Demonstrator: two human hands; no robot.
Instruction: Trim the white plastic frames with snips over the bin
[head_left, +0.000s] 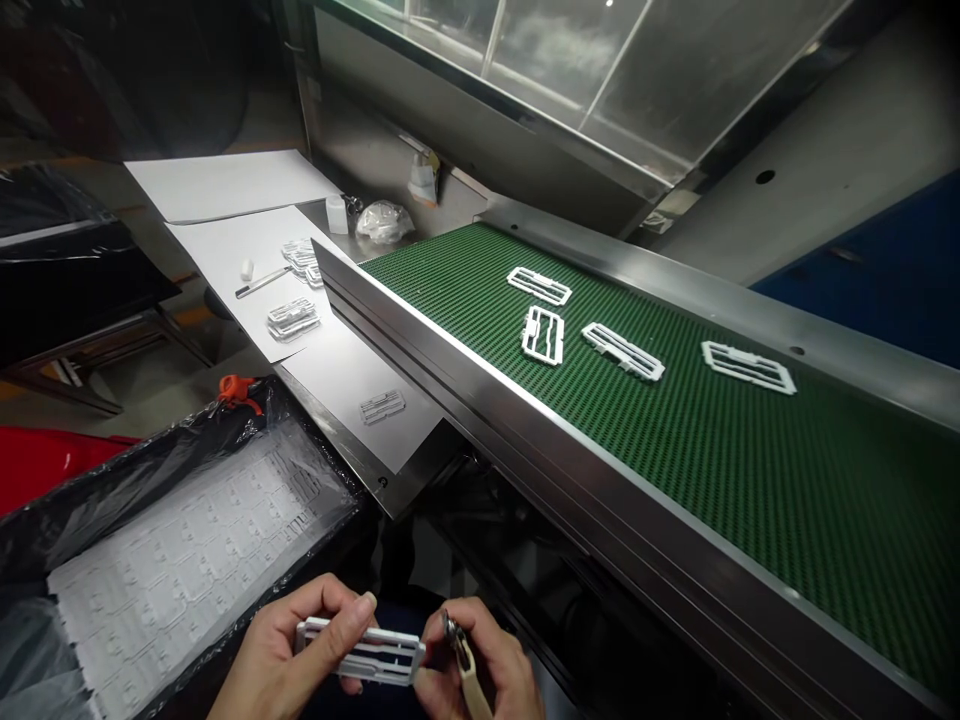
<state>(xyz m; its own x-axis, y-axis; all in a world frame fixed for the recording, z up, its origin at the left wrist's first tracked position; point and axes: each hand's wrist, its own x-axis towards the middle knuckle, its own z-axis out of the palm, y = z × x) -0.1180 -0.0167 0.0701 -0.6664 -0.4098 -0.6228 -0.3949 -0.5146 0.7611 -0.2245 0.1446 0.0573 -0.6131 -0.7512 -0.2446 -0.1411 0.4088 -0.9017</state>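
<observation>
My left hand (300,645) grips a white plastic slotted frame (375,655) by its left end, thumb on top. At the frame's right end is my right hand (484,660), closed around nippers (471,675) with a cream handle. Their metal head points up and away from me, and my fingers partly hide it. Similar white frames, among them this one (622,352), lie spread on the green conveyor belt (465,270). More sit stacked (294,318) on white sheets to the left, with a single frame (382,407) closer to me.
Left of my hands, a box lined with black plastic (300,420) holds rows of white parts under clear film. Orange-handled snips (238,392) rest on its rim. A metal side rail (525,420) borders the belt. A pen (262,282), a white bottle (336,214) and a plastic bag (384,222) lie farther back.
</observation>
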